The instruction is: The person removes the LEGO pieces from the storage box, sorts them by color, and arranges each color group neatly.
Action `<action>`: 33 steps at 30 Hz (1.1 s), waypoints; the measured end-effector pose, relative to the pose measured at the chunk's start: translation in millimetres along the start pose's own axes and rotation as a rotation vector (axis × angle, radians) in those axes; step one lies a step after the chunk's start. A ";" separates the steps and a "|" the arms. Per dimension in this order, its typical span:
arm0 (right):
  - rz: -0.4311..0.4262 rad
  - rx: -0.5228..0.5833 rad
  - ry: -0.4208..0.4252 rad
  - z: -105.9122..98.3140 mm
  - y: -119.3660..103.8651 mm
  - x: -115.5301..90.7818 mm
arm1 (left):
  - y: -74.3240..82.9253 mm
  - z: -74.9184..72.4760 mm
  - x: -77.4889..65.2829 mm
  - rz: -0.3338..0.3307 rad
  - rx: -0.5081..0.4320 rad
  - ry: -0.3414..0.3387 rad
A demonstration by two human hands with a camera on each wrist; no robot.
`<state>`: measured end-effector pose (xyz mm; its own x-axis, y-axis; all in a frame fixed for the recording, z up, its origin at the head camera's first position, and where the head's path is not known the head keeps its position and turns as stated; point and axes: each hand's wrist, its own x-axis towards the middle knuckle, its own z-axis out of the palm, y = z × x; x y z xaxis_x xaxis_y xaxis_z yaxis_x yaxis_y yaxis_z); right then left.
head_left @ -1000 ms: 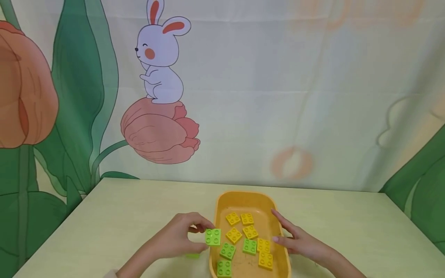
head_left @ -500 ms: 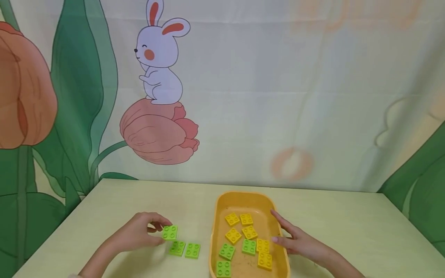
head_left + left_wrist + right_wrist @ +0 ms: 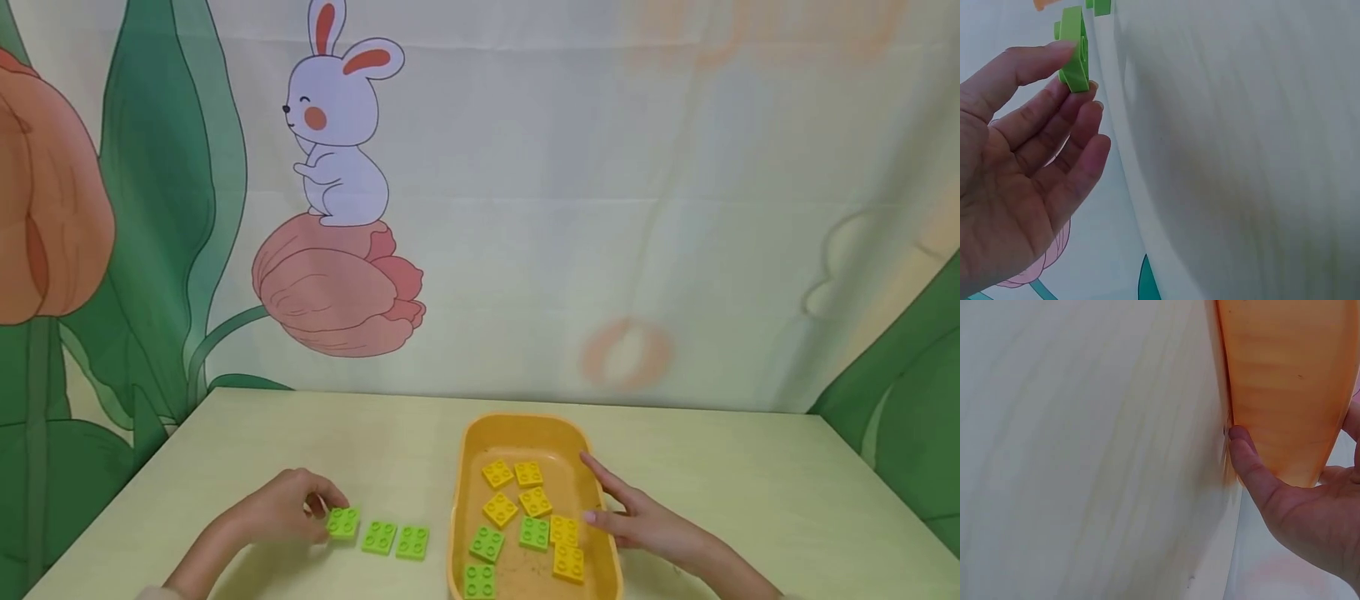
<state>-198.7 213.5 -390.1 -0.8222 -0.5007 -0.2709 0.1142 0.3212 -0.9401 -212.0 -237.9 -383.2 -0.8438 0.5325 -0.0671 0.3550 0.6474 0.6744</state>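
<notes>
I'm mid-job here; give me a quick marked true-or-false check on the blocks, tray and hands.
1. The left hand pinches a green block. True.
2. The right hand holds a yellow block. False: it grips the side of the tray.
3. Two other green blocks lie on the table. True.
4. Every block in the tray is yellow. False: three tray blocks are green.
5. The tray contains six yellow blocks. True.

Orangey-yellow tray (image 3: 528, 430), yellow bricks (image 3: 500, 509) and lime bricks (image 3: 534, 533) inside it, three more lime ones (image 3: 378, 537) left of it, pale cream table (image 3: 720, 467) underneath. Backdrop (image 3: 510, 250) behind the tray's got a white bunny (image 3: 348, 187) on a pink tulip (image 3: 330, 287).
</notes>
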 end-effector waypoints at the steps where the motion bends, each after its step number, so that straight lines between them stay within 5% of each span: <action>1: 0.000 -0.003 0.000 0.4 -0.5 0.4 | -0.6 0.2 -0.2 0.010 0.013 -0.001; 12: -0.003 -0.009 0.005 2.1 -1.0 0.2 | 5.7 4.8 5.3 -0.038 0.114 -0.004; 33: 0.014 -0.018 0.044 3.2 -3.3 -0.4 | 8.2 10.7 10.1 -0.061 0.130 -0.033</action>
<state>-196.9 210.1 -387.5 -0.8441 -0.4607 -0.2742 0.1160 0.3425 -0.9323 -213.3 -221.3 -386.2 -0.8525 0.5062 -0.1302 0.3544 0.7428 0.5680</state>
